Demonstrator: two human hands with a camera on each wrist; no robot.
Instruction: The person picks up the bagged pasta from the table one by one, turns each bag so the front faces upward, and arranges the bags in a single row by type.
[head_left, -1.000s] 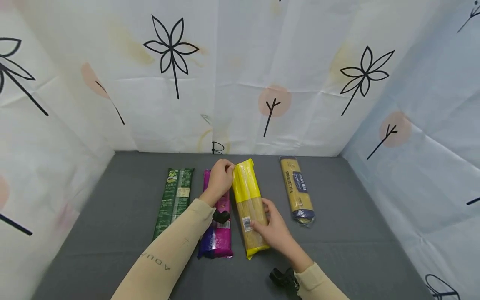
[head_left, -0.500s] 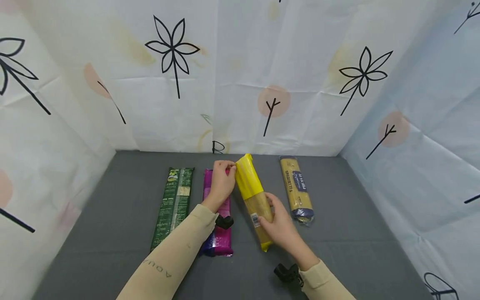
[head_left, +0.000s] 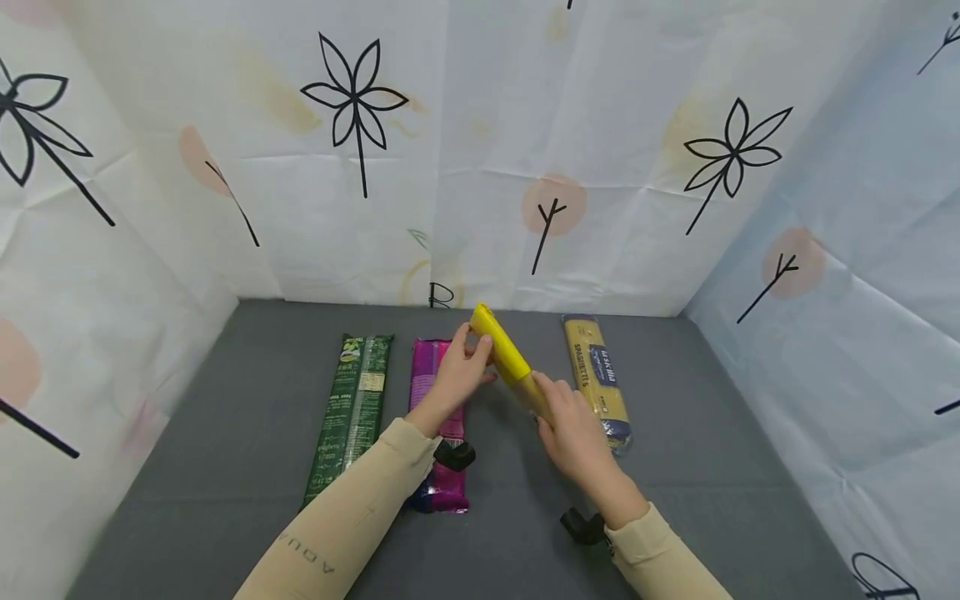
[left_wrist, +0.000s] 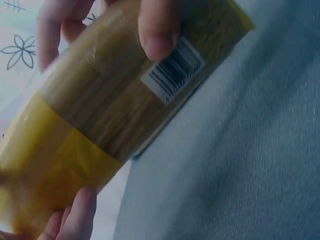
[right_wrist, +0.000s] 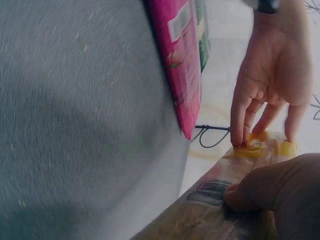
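Note:
A yellow-ended spaghetti pack (head_left: 501, 343) with a clear, straw-coloured lower part is held up off the table, turned on its edge. My right hand (head_left: 579, 437) grips its lower part. My left hand (head_left: 457, 375) pinches the yellow end between thumb and fingers. Seen from the left wrist, the right thumb lies by the barcode (left_wrist: 172, 70) on the pack. The right wrist view has the left fingertips on both sides of the yellow end. A magenta pasta pack (head_left: 450, 487) lies under the left forearm, partly hidden.
On the grey table (head_left: 517, 542) a green spaghetti pack (head_left: 348, 417) lies at the left, its lower end behind the left sleeve. A blue-labelled spaghetti pack (head_left: 596, 367) lies at the right, partly covered by the right hand. Patterned cloth walls (head_left: 480, 125) stand around.
The yellow-ended pack has been raised from the table, tilted and rolled from its flat face onto its edge. Both hands moved with it, the right one up and to the right.

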